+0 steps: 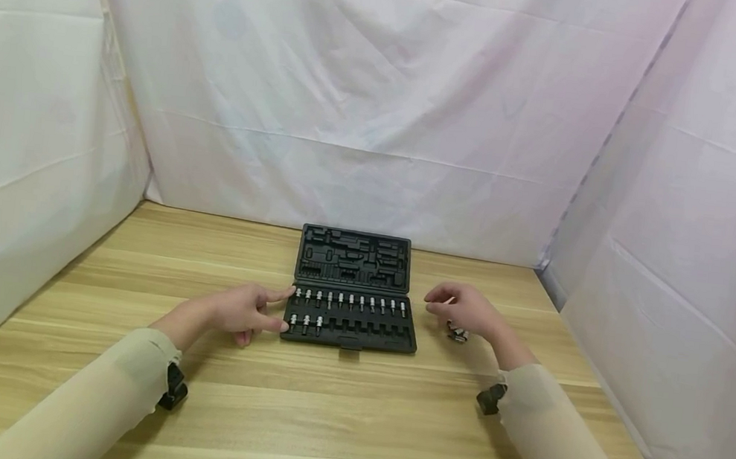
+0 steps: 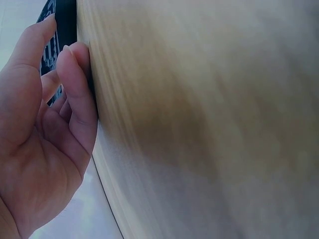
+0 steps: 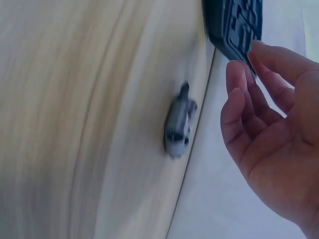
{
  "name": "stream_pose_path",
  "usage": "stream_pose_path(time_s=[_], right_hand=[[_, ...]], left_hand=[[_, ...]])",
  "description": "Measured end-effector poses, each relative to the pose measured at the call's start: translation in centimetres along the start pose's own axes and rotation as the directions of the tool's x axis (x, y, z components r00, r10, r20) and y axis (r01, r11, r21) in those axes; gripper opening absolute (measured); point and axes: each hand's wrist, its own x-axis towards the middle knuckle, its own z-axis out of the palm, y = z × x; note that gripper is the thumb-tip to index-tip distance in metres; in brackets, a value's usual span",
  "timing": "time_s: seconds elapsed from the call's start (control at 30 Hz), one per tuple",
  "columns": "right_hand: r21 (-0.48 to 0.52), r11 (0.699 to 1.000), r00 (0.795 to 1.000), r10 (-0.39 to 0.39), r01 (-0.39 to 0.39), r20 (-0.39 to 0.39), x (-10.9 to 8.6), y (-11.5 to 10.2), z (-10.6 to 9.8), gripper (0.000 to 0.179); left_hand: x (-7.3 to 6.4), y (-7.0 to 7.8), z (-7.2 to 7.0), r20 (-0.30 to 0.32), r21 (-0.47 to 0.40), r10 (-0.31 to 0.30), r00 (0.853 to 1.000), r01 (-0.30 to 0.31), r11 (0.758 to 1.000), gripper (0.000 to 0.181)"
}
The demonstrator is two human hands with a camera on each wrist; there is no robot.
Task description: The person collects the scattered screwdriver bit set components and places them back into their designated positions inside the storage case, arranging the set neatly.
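Observation:
A black plastic socket case (image 1: 349, 342) lies unfolded on the table, its lid tilted up at the back. Silver bit sockets (image 1: 340, 300) fill the upper row of its tray; the lower row has three at the left and bare slots to their right. My left hand (image 1: 243, 310) touches the tray's left edge, thumb and index finger stretched apart. To the right of the case, my right hand (image 1: 467, 311) hovers with loosely bent fingers and nothing visible between them. Below it, a small group of loose bit sockets (image 3: 178, 124) lies on the table, partly hidden by the hand in the head view.
The wood-grain table (image 1: 322, 412) is bordered by white cloth walls (image 1: 369, 95) at the back and both sides. The upright lid (image 1: 354, 258) has moulded recesses and stands in front of the back cloth. A black wrist camera (image 1: 492, 398) is strapped to the right wrist.

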Motion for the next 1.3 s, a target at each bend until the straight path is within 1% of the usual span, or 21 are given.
stream_pose_path(time_s=[0.13,0.23,0.37,0.5,0.57,0.63,0.77,0.9,1.1,1.3], right_hand=[[0.010,1.000,1.000,0.013,-0.013,-0.016,-1.0,1.1,-1.2,0.031],[0.012,1.000,0.999,0.024,-0.023,-0.041,-1.8,2.1,-2.0,0.029],[0.025,1.000,0.998,-0.001,0.002,-0.066,-2.8,3.4,-2.9,0.024],[0.042,0.998,0.997,-0.053,0.056,-0.062,-3.6,4.5,-3.6,0.018],[0.034,0.996,0.996,-0.075,0.077,-0.048,-4.0,5.0,-3.8,0.015],[0.023,0.997,0.997,-0.071,0.071,-0.025,-4.4,5.3,-4.0,0.014],[-0.025,0.999,0.999,-0.034,0.035,0.042,-5.0,5.8,-4.0,0.016],[-0.014,1.000,0.995,-0.002,0.004,0.100,-5.1,6.1,-3.9,0.020],[-0.016,1.000,0.994,0.012,-0.010,0.108,-4.9,6.5,-3.6,0.020],[-0.035,0.999,0.994,0.009,-0.005,0.113,-4.6,6.9,-3.6,0.014]], left_hand=[[0.0,0.0,0.0,0.000,-0.002,0.004,1.000,-0.004,1.000,0.090],[0.1,-0.1,-0.1,0.001,-0.004,0.009,1.000,-0.009,1.000,0.091],[0.1,-0.1,-0.1,0.003,-0.005,0.016,1.000,-0.016,1.000,0.090],[0.1,-0.1,-0.2,0.009,-0.003,0.018,1.000,-0.018,1.000,0.089],[0.0,0.0,-0.2,0.009,-0.002,0.017,1.000,-0.017,1.000,0.089],[0.0,0.0,-0.2,0.008,-0.001,0.015,1.000,-0.015,1.000,0.090],[0.0,0.0,-0.2,0.008,0.001,0.013,1.000,-0.013,1.000,0.090],[-0.1,0.0,-0.2,0.008,0.000,0.014,1.000,-0.014,1.000,0.090],[-0.1,0.0,-0.1,0.011,-0.001,0.011,1.000,-0.011,1.000,0.089],[-0.1,0.1,-0.1,0.013,0.001,0.016,1.000,-0.016,1.000,0.089]])
